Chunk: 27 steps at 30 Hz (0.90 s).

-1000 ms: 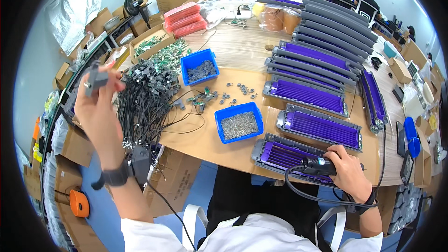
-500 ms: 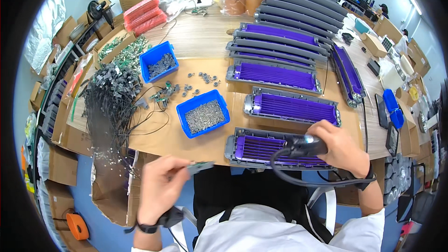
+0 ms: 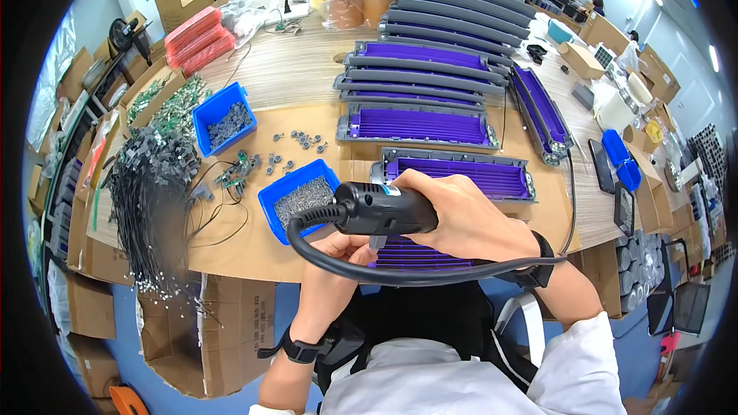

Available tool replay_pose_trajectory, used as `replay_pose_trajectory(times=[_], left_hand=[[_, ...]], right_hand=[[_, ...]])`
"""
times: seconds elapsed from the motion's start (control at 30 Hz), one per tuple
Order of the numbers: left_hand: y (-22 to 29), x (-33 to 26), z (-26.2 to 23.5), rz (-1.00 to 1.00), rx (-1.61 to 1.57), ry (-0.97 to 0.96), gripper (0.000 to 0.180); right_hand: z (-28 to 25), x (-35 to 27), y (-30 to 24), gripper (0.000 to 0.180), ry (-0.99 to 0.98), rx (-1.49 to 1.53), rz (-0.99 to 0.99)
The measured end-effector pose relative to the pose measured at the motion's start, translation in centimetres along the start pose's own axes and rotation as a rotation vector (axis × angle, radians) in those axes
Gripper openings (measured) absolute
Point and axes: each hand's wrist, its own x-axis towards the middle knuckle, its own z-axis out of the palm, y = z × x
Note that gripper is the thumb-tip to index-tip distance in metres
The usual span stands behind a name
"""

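My right hand (image 3: 469,219) grips a black corded electric screwdriver (image 3: 380,209), held sideways over the nearest purple-and-grey housing (image 3: 423,257). My left hand (image 3: 334,261) is beneath the tool at that housing's left end. Its fingers are pinched on a small grey part (image 3: 377,241), mostly hidden by the screwdriver and its thick cable (image 3: 369,273). Just beyond my left hand stands a blue bin (image 3: 270,211) of small metal screws. Behind the nearest housing lies another purple-and-grey housing (image 3: 461,169), with its inner side up.
More housings (image 3: 419,124) are lined up toward the back, and one (image 3: 542,115) stands askew at right. At left are a second blue bin (image 3: 201,127) of grey pieces, loose grey pieces (image 3: 307,141) and a heap of black cables (image 3: 154,177). An open carton (image 3: 238,330) stands below the table edge.
My left hand has moved right with the grey part, to the nearest housing. The screwdriver in my right hand has swung left above it. The whole view has shifted slightly.
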Motion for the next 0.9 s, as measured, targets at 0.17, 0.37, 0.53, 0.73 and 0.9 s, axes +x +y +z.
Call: replay_pose_trajectory(times=[0.17, 0.37, 0.53, 0.73, 0.9], left_hand=[[-0.2, 0.4, -0.3, 0.048, 0.091, -0.001, 0.014], [-0.2, 0.5, -0.9, 0.068, 0.404, -0.012, 0.009], [-2.6, 0.3, -1.8, 0.268, 0.512, -0.013, 0.015], [-2.8, 0.1, -2.2, 0.206, 0.567, -0.093, 0.014], [-3.0, 0.2, -2.0, 0.239, 0.464, -0.056, 0.013]], right_hand=[[0.5, 0.6, 0.9, 0.040, 0.025, 0.002, -0.008], [1.7, 1.3, 1.2, 0.037, -0.055, -0.160, 0.033], [2.9, 1.9, 1.3, 0.036, -0.142, -0.226, -0.022], [3.3, 2.1, 1.5, 0.039, -0.168, -0.243, -0.005], [3.3, 2.5, 1.2, 0.039, -0.174, -0.215, 0.050]])
